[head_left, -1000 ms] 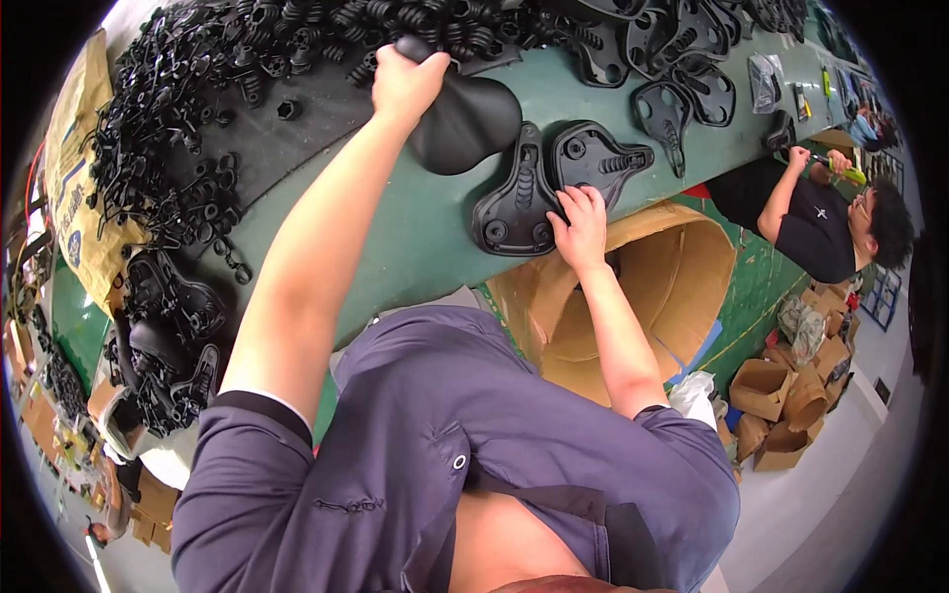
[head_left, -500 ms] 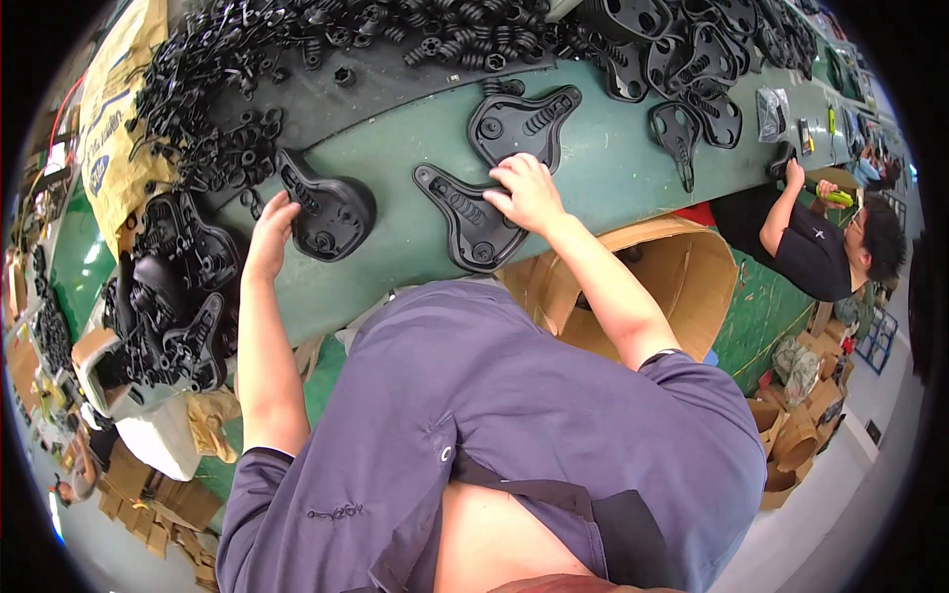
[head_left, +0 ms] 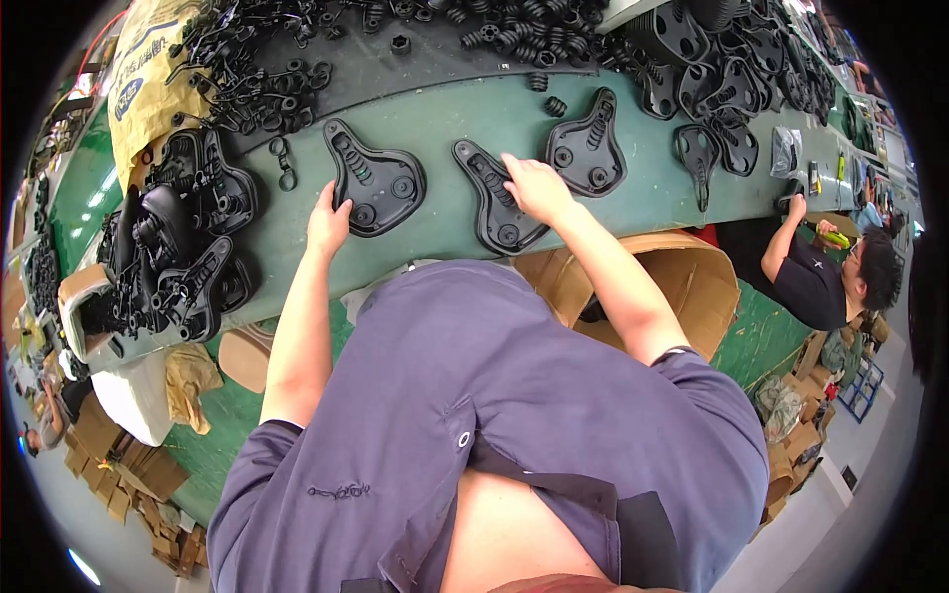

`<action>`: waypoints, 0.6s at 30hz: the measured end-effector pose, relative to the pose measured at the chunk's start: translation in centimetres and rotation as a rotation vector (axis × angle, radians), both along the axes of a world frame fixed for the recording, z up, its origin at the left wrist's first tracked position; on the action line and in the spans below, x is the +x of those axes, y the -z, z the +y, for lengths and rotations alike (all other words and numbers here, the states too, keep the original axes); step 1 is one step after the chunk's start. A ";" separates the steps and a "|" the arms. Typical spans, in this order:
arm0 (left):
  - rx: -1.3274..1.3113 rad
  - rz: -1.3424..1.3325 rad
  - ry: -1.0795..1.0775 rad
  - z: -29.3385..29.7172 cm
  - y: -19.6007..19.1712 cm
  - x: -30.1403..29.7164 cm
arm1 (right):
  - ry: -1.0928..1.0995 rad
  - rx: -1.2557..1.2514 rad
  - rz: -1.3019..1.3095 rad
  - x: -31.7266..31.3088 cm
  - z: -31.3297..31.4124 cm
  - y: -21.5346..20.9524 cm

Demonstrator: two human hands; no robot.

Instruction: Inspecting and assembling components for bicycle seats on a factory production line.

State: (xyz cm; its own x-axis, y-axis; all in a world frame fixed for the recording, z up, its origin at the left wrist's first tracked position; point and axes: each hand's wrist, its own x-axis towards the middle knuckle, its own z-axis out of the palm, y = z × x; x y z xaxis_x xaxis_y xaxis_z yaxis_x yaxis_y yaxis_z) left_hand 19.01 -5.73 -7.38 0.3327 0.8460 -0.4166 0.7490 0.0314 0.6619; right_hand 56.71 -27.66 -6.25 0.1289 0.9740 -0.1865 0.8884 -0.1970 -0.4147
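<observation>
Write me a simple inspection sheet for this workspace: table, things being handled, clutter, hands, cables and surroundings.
Surface: green table, with a dark mat covering part of its far side.
Work pieces: left saddle, middle saddle and right saddle, all black, undersides up.
Clutter: small black parts and springs heaped at the back; piled saddles at the far right.
Hands: left hand at the left saddle's edge; right hand over the middle saddle; grip unclear.
Cables: thin red strand at upper left, perhaps a cable.
Surroundings: open cardboard container beside the table; a co-worker at right.
</observation>
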 end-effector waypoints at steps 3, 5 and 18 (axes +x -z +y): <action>0.065 0.083 0.096 0.7 0.0 -0.8 | 0.064 -0.043 0.151 -0.7 4.1 -0.3; 0.121 0.151 0.146 1.4 -0.3 -0.9 | 0.139 -0.009 0.176 -0.5 6.2 0.7; 0.067 0.208 0.079 2.2 -0.5 -0.6 | 0.550 -0.471 -0.065 10.4 14.9 0.5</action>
